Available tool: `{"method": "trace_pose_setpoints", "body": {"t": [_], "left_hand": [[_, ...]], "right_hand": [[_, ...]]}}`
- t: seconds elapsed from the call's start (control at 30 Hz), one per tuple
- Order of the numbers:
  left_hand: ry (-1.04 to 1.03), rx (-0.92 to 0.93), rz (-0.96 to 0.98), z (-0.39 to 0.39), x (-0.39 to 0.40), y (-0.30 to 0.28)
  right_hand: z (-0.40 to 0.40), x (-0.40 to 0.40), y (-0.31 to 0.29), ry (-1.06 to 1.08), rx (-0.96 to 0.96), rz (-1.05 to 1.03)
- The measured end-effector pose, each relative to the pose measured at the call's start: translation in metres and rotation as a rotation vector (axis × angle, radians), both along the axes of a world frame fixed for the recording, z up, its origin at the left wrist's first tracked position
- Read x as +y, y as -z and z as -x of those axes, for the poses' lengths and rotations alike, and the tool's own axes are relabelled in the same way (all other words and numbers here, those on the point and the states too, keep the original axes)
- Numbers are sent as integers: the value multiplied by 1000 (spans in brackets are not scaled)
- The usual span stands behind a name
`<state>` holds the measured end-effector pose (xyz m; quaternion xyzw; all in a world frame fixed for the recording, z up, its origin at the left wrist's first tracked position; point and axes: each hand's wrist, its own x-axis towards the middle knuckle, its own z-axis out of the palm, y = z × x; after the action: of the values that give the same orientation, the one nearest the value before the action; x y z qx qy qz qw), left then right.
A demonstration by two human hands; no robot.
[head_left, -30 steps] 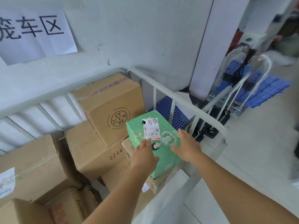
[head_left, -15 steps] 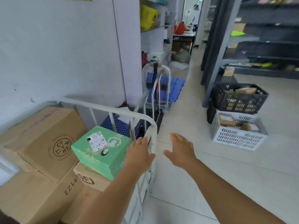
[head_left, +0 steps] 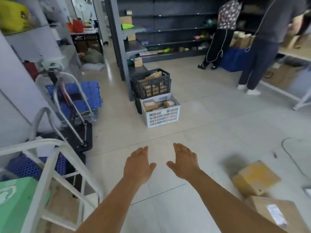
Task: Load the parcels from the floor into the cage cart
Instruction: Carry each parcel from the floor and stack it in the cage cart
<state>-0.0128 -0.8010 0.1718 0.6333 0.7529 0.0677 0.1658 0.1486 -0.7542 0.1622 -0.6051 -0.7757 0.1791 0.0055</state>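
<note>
On the floor (head_left: 193, 115), two brown taped parcels (head_left: 255, 178); left hand (head_left: 138, 167), right hand (head_left: 185, 163), grips released.

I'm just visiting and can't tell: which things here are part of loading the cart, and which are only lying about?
Part of the job:
cage cart
green box in it
cardboard parcels on the floor
left hand, right hand, both empty

Lying about:
white crate
black crate
folding trolley

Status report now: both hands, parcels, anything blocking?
Left hand open, right hand open, both empty. Green box in cage cart. Cardboard parcels on floor at right. Path clear.
</note>
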Motion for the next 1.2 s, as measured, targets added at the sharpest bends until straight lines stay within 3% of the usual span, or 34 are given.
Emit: {"method": "trace_pose_setpoints", "body": {"t": [0.6,0.97,1.2], "left_hand": [[475,-60,150,-356,70,47],[675,-94,296,-481,127,111],[784,-12,353,-537,185,151]], "right_hand": [[-361,-26,59,597,83,133],[-488,-7,95,919,71,216],[-547,27,131,1066,70,259]]}}
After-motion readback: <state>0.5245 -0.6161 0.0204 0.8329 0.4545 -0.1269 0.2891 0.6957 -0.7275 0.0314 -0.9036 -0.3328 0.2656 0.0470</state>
